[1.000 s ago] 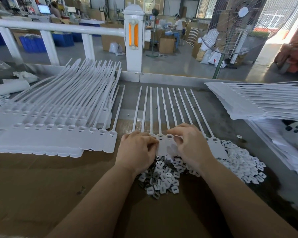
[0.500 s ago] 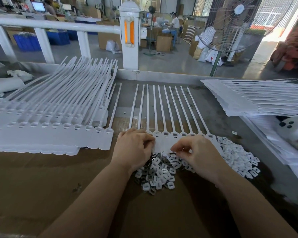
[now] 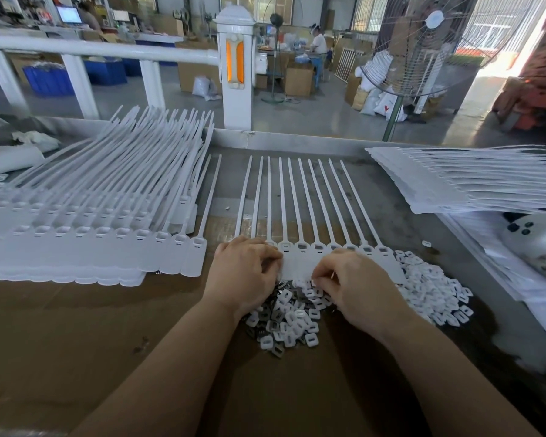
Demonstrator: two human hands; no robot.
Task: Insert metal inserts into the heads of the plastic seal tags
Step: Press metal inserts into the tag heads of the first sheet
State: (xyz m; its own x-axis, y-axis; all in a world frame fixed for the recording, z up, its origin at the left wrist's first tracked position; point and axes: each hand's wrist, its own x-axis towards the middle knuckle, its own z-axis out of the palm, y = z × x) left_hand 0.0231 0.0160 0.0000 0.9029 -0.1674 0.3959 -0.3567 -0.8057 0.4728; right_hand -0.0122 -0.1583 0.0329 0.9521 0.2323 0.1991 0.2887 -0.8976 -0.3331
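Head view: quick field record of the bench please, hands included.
surface: cardboard-covered bench
work piece: row of seal tags, flat, straps pointing away
inserts: loose pile just below the tag heads
left hand: fingers curled at the row's left end
right hand: fingertips pinching a small piece at the pile's top
left stack: tags, overlapped
right stack: tags

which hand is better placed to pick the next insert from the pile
Right. The right hand already has its fingertips at the pile of small white square inserts, pinching there, while the left hand rests on the row of white plastic seal tags.
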